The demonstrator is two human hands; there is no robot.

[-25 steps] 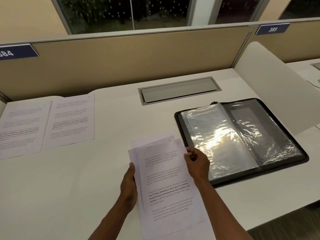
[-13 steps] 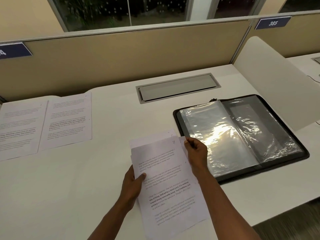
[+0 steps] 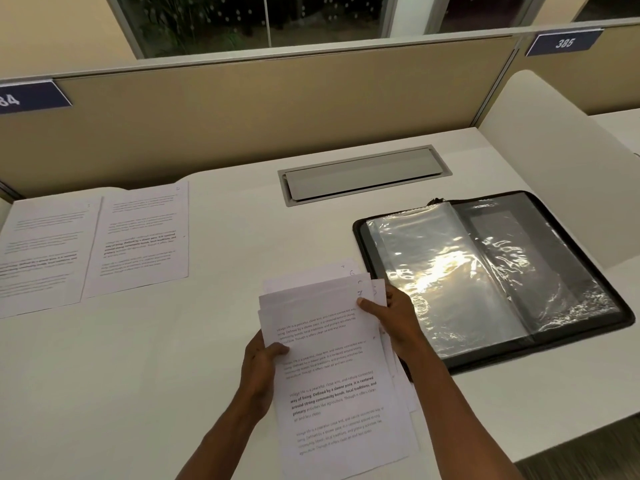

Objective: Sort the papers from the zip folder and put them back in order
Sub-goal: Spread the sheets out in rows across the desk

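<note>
both hands pinching the fanned paper stack (image 3: pixel 332 368), left hand (image 3: pixel 259 372) thumb steadying, right hand (image 3: pixel 391 317) thumb spreading corners so the handwritten page numbers show

A white worktop (image 3: pixel 138 375) fills the view. Toward 12 o'clock a grey cable hatch (image 3: pixel 363 174) sits flush in it. Behind runs a tan partition (image 3: pixel 242 116) with blue number plates at 10 o'clock (image 3: pixel 31 98) and 1 o'clock (image 3: pixel 562 43). A white side divider (image 3: pixel 554 161) stands at 2 o'clock, with dark windows (image 3: pixel 259 19) beyond.

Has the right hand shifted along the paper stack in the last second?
Yes. The right hand now grips the paper stack nearer its top right corner, slightly farther from the zip folder.
</note>
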